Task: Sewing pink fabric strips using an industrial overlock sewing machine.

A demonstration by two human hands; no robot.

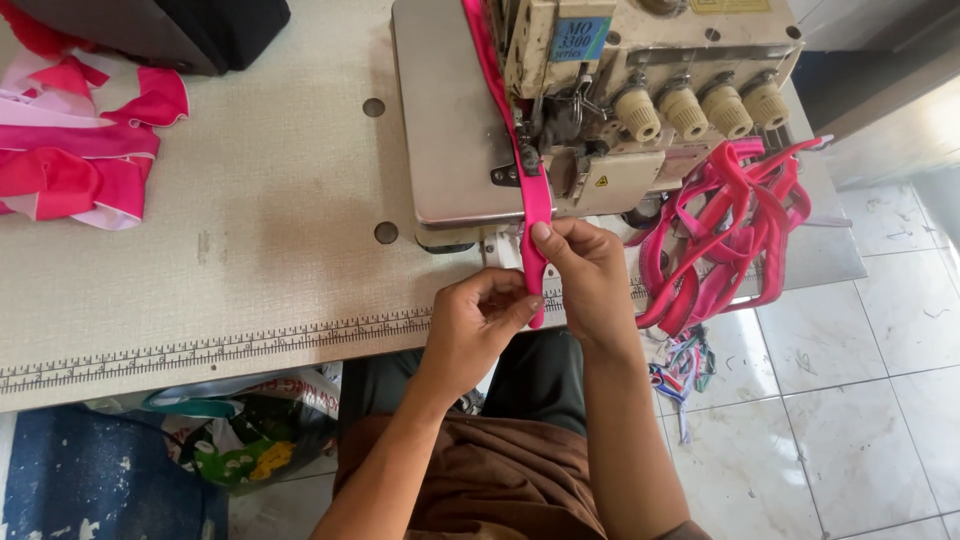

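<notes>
A narrow pink fabric strip point(534, 195) runs down from under the presser foot of a beige overlock sewing machine point(640, 90) to the table's front edge. My left hand point(478, 325) pinches the strip's lower end between thumb and fingers. My right hand point(585, 275) grips the same strip just above, thumb pressed on it near the machine's metal plate point(445, 120). The strip continues up and away behind the needle area.
A tangle of sewn pink strips point(730, 225) hangs off the machine's right side. A pile of pink and white fabric point(75, 140) lies at the table's far left. A ruler strip point(200, 350) lines the table edge. A bag point(250, 440) and thread scraps point(682, 372) lie on the floor.
</notes>
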